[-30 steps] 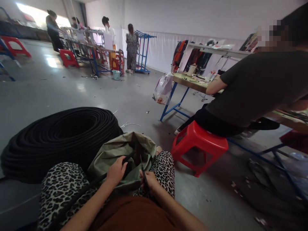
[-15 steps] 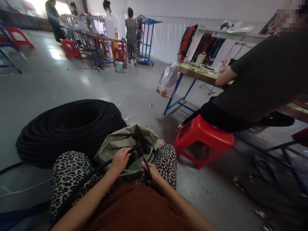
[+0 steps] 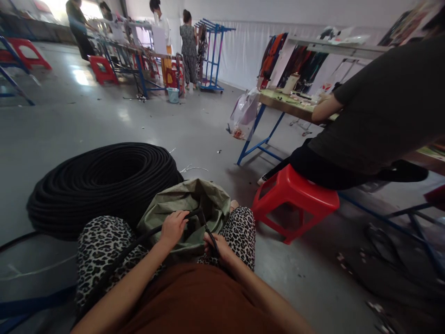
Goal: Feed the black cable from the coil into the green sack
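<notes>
One cut seems in hand: left fingers (image 3: 180, 216) grip black cord (image 3: 139, 242), right fingers (image 3: 207, 239) hold scissors (image 3: 209, 233) at it, just beyond the left; snipping calls for steady cord.

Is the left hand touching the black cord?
Touching. The head view shows the left hand gripping the black cord, which comes out on both sides of it.

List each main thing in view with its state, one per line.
Left hand: closed on the cord
Cord: held, this stretch uncoiled
Right hand: closed on the scissors
Scissors: held; blades open or shut, unclear
Sack: mouth open
Coil: wound, lying flat
Near stool: upright, occupied
Clear bag: hanging
Bucket: upright
</notes>
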Demonstrator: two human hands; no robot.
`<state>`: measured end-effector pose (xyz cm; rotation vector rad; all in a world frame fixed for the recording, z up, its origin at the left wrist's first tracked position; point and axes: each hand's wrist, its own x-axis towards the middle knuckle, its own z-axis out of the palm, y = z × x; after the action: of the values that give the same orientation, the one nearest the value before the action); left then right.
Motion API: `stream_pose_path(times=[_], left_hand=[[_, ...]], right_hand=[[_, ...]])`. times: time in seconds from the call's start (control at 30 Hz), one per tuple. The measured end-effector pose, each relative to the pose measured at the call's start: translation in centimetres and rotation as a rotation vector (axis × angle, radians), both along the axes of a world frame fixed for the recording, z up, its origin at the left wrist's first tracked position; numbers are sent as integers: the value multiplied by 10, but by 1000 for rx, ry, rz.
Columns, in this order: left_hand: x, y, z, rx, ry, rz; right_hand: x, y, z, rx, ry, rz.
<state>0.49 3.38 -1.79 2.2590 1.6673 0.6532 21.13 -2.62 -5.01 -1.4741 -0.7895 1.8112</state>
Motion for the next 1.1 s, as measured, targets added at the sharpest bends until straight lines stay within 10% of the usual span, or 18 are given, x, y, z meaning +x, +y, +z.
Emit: stream_pose_path(times=[1.1], left_hand=[[10,10,9,9,107,-109]], right_hand=[[2,2,-1,-27,170,-70]])
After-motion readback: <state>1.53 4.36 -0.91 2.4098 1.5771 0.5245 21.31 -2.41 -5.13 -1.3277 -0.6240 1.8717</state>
